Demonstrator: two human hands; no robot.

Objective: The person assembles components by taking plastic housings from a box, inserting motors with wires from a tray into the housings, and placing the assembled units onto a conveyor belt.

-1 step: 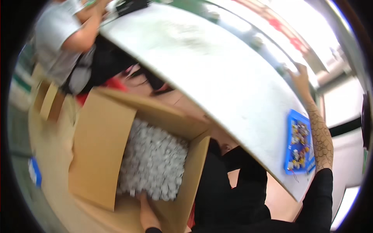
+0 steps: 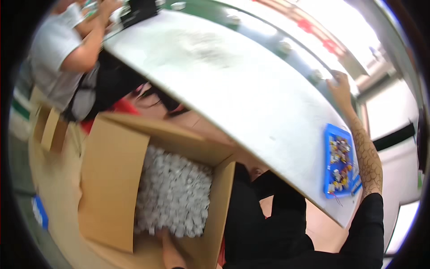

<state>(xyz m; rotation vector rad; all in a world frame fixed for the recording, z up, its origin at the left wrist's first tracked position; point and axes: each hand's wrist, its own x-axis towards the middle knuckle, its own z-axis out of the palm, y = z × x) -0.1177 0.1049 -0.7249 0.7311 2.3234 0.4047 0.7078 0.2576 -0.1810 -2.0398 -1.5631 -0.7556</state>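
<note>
My left hand [image 2: 165, 236] is down inside a large open cardboard box [image 2: 114, 184] at my left. Its fingers are hidden at the near edge of a heap of small light grey-white pieces [image 2: 174, 193], too small to name. My right arm stretches over the right end of the white table. Beyond the table's far edge, my right hand [image 2: 340, 87] hovers by a green belt-like strip [image 2: 264, 33], thumb and fingers apart, with nothing visible in them. Just left of it, on the strip, is a small pale round thing [image 2: 317, 74].
Beside my right forearm a blue tray [image 2: 328, 179] of small mixed-colour parts lies on the white table [image 2: 251, 103]. A person in a grey shirt [image 2: 51, 58] sits at far left, next to a black boxy object [image 2: 139, 11]. A smaller carton [image 2: 51, 130] stands behind my box.
The whole view has shifted a little, so the table and tray appear farther left and the box slightly lower. Both hands stay in about the same places relative to the box and the strip.
</note>
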